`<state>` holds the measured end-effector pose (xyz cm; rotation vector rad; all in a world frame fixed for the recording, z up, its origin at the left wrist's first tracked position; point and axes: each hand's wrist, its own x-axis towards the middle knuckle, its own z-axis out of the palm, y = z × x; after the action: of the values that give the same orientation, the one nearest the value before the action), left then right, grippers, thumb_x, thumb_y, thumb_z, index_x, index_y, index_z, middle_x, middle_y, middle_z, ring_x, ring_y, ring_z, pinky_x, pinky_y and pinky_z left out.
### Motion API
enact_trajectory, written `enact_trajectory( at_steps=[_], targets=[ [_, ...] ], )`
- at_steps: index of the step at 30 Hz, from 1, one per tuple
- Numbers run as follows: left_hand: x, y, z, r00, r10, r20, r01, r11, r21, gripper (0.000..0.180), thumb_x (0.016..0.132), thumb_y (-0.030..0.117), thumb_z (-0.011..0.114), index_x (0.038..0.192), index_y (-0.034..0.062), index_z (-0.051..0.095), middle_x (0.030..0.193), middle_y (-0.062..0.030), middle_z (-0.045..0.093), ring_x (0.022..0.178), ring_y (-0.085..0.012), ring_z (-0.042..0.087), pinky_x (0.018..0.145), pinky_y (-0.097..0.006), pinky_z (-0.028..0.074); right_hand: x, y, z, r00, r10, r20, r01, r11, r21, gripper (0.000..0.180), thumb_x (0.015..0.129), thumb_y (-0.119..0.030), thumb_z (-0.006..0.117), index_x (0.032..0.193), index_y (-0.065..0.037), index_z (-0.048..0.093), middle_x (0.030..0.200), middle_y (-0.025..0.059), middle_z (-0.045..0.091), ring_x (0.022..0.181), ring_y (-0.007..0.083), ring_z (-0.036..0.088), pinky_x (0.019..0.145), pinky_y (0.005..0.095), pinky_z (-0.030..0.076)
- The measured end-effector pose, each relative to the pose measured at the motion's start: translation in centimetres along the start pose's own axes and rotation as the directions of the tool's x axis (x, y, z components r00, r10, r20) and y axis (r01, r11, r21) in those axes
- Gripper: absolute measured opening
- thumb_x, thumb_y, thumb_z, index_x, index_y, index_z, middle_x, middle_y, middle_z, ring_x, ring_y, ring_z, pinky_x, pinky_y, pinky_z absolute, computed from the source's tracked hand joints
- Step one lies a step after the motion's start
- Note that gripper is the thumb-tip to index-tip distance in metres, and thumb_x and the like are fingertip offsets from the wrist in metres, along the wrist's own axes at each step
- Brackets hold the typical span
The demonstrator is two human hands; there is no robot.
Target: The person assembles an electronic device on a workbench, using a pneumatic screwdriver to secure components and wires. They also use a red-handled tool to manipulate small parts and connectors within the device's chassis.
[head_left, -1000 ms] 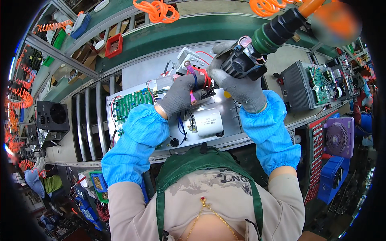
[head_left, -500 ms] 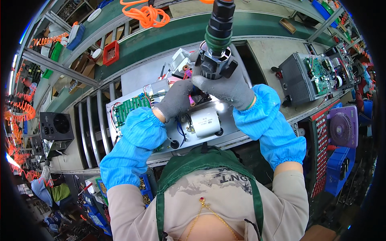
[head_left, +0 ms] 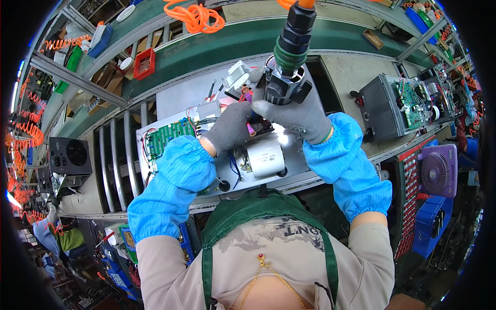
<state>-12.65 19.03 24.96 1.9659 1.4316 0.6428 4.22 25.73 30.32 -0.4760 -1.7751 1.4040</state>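
Grey gloves: I see both hands in grey knit gloves with blue sleeve covers, working over the metal chassis [head_left: 196,98] on the bench [head_left: 356,72].
Right hand [head_left: 294,116]: its grip is clamped around the body of the black power screwdriver [head_left: 284,82], which stands nearly upright over the chassis.
Left hand [head_left: 230,126]: its fingers are closed together on something small near the pink connector [head_left: 251,129], just under the tool; I cannot tell exactly what they pinch.
Tool tip: hidden behind the hands, so I cannot see whether it sits in a screw.
Risk, slipping: if the bit is not square in the screw head, I judge it can jump off and hit the green circuit board [head_left: 168,137] or the wires beside it.
Risk, fingers: the left fingertips are very close to the turning end, so the glove can be caught.
Risk, wires: loose red and blue wires lie near the white cylindrical capacitor [head_left: 266,157]; they can be pinched under the part.
Risk, hose: the orange coiled hose [head_left: 196,18] above can pull the tool sideways.
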Motion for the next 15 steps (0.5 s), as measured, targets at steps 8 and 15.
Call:
enact_trajectory(
  at_steps=[8, 15],
  targets=[
    [-0.1, 0.5, 0.3, 0.996, -0.013, -0.086, 0.022, 0.995, 0.101, 0.032, 0.071, 0.012, 0.070, 0.100, 0.0024, 0.060, 0.086, -0.0173, 0.064, 0.085, -0.0338, 0.063, 0.075, -0.039, 0.051, 0.9, -1.1, 0.3, 0.988, 0.156, 0.000, -0.155, 0.983, 0.102, 0.042, 0.069, 0.001, 0.068, 0.108, -0.002, 0.056, 0.091, 0.0052, 0.062, 0.083, 0.0108, 0.060, 0.076, 0.0275, 0.051],
    [-0.1, 0.8, 0.7, 0.997, -0.074, -0.022, 0.077, 0.965, 0.252, 0.033, 0.069, 0.021, 0.072, 0.093, 0.0014, 0.062, 0.083, -0.0188, 0.063, 0.081, -0.0356, 0.062, 0.074, -0.042, 0.050, 0.5, -1.3, 0.0, 0.978, 0.196, 0.074, -0.203, 0.973, 0.106, 0.037, 0.067, 0.003, 0.067, 0.103, 0.000, 0.057, 0.097, 0.0073, 0.061, 0.087, 0.0104, 0.058, 0.077, 0.0255, 0.051]
  ],
)
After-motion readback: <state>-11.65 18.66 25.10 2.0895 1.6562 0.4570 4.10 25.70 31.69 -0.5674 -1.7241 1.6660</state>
